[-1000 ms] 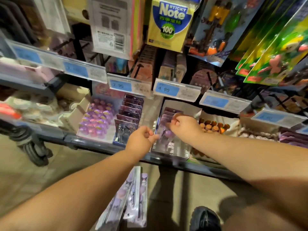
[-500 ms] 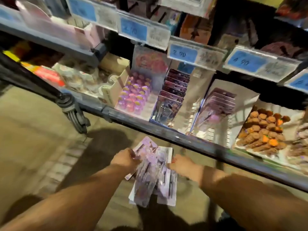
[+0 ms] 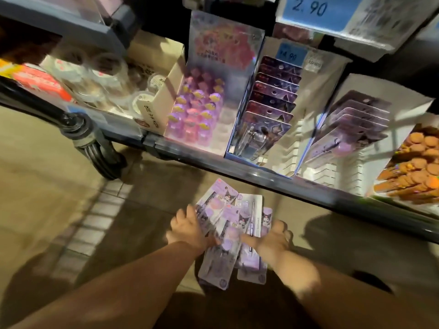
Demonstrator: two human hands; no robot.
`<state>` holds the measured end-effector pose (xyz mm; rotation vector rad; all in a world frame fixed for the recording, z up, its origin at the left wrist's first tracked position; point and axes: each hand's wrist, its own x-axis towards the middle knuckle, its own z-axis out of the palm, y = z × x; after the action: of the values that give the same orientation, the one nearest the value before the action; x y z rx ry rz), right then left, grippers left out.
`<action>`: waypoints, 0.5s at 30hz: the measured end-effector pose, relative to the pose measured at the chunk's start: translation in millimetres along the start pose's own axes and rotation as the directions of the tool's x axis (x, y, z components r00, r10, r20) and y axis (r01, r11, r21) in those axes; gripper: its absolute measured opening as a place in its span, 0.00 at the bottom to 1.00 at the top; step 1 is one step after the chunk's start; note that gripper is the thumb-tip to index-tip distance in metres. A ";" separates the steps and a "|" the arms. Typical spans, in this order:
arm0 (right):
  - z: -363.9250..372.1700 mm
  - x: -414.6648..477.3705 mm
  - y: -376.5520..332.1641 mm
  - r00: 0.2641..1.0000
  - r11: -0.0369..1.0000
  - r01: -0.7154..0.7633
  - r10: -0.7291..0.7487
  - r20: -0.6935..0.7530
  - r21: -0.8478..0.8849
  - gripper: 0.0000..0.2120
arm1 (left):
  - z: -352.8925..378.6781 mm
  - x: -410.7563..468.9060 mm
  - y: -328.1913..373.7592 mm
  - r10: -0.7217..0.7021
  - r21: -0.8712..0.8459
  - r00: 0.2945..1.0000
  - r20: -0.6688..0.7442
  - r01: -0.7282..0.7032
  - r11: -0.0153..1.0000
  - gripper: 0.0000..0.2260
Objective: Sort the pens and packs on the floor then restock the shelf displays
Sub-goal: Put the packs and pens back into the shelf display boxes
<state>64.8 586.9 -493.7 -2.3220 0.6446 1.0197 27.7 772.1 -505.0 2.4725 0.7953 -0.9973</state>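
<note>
Several purple pen packs [image 3: 228, 236] with a cartoon figure lie fanned in a pile on the tan floor below the shelf edge [image 3: 237, 172]. My left hand [image 3: 190, 230] grips the pile's left side, its fingers tucked under a pack. From the right, my right hand [image 3: 273, 238] holds the pile with its thumb lying across the top packs. On the shelf above, matching light purple packs [image 3: 354, 124] stand in a white display box, and darker purple packs [image 3: 270, 108] fill the box to its left.
A box of pink and purple topped pens [image 3: 197, 112] stands left of the dark packs, and orange cookie-topped pens [image 3: 413, 167] lie at the far right. A black castor wheel [image 3: 95, 143] rests on the floor at the left. Blue price tags [image 3: 311, 8] hang overhead.
Both hands left the shelf box and dropped to the pile on the floor. The view tilted down and closer, and the hands now close in on the packs from both sides.
</note>
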 end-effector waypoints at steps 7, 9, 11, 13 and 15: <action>12.9 2.1 3.9 0.999 0.984 0.002 0.007 -0.049 0.180 0.40 | 5.3 0.0 0.4 -0.018 -0.022 1.000 0.005 0.018 1.000 0.53; 17.1 6.0 6.3 1.000 0.978 0.016 -0.013 -0.012 0.209 0.35 | 4.5 2.7 -2.1 -0.012 -0.074 1.000 0.002 0.012 0.997 0.48; 24.2 10.9 9.1 0.999 0.965 0.053 -0.054 -0.002 0.257 0.27 | 3.8 4.3 -5.2 -0.004 -0.101 1.000 0.007 0.005 0.995 0.45; 30.0 12.5 10.4 0.998 0.952 0.060 -0.060 -0.007 0.299 0.23 | 3.6 4.8 -7.6 0.005 -0.100 1.000 0.012 -0.003 0.995 0.43; 30.4 7.2 8.2 0.997 0.933 0.075 -0.077 -0.010 0.353 0.23 | 3.6 3.6 -8.1 0.002 -0.097 1.000 0.022 0.001 0.995 0.43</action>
<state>48.4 598.1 -519.1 -2.0122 0.6698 0.7979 23.0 777.8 -510.9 2.3760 0.8164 -0.9607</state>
